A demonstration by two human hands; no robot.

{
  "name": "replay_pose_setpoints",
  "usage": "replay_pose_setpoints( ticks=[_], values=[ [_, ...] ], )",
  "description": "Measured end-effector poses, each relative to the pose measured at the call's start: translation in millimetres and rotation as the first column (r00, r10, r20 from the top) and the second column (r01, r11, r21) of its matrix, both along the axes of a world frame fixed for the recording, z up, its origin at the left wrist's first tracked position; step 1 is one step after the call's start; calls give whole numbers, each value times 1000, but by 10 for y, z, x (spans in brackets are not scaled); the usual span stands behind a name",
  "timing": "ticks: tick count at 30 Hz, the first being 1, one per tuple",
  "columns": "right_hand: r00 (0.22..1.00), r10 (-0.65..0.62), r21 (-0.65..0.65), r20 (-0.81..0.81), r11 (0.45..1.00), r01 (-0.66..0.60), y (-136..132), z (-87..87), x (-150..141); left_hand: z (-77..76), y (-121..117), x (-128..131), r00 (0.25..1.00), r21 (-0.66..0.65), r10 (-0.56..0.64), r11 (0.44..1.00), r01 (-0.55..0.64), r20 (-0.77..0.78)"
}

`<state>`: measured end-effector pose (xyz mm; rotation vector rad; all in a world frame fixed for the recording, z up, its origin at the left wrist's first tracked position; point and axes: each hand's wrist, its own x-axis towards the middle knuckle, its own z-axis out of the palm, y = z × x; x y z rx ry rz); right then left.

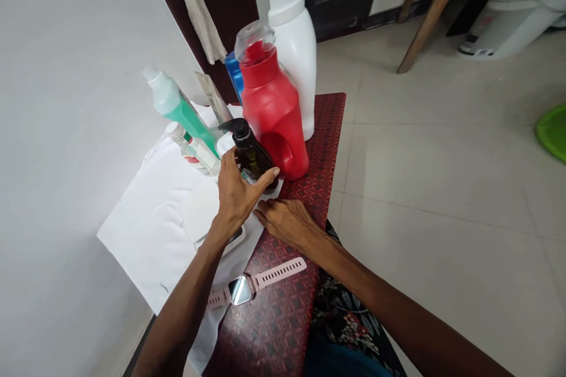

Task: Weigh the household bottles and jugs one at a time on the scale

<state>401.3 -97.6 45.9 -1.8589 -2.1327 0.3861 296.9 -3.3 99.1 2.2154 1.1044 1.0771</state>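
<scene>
My left hand (236,191) is wrapped around the lower part of a dark brown pump bottle (254,156) with a black pump head, its thumb stretched along the near right side. The bottle stands near the edge of a white cloth (145,230). Just below it, my right hand (287,221) rests at the cloth's edge with its fingers curled in; whatever they pinch is hidden. A red jug-like bottle (274,109) with a clear cap stands right behind the pump bottle. Left of my left hand is a small clear bottle (192,150) with a white cap.
On the red patterned table (265,330) lies a pink-strapped smartwatch (240,290). A white device is partly under my left wrist. Behind stand a white bottle (294,53), a green-liquid bottle (186,115), a tube (214,97) and a blue container (234,73). A wall borders the left.
</scene>
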Motion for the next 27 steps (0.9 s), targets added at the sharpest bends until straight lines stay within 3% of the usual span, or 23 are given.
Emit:
replay_pose_setpoints(
  ticks=[5,8,12,15,17,19,22,27],
  values=[
    [1000,-4,-1,13,1000,4,-1,-5,0,-5,-29,-3,1000,3,12,1000,-12,-7],
    [999,-14,-5,29,1000,14,-12,6,0,87,-99,-52,999,-17,35,999,-35,36],
    [999,-15,3,30,1000,15,-30,22,-2,434,-212,-331,991,-2,80,997,-80,111],
    [999,-9,-6,39,1000,9,-38,29,-8,713,-252,-690,983,41,147,988,-152,109],
    [999,-7,-7,48,1000,7,-38,24,-15,810,-250,-935,973,64,214,974,-219,86],
    [998,-9,6,56,1000,9,-33,9,-23,818,-235,-1142,960,78,274,957,-278,63],
    [998,-18,26,64,1000,16,-22,-27,-38,714,-202,-1339,945,63,326,943,-328,37],
    [996,-43,63,81,997,38,-8,-90,-56,516,-166,-1413,950,2,312,950,-312,9]
  ],
)
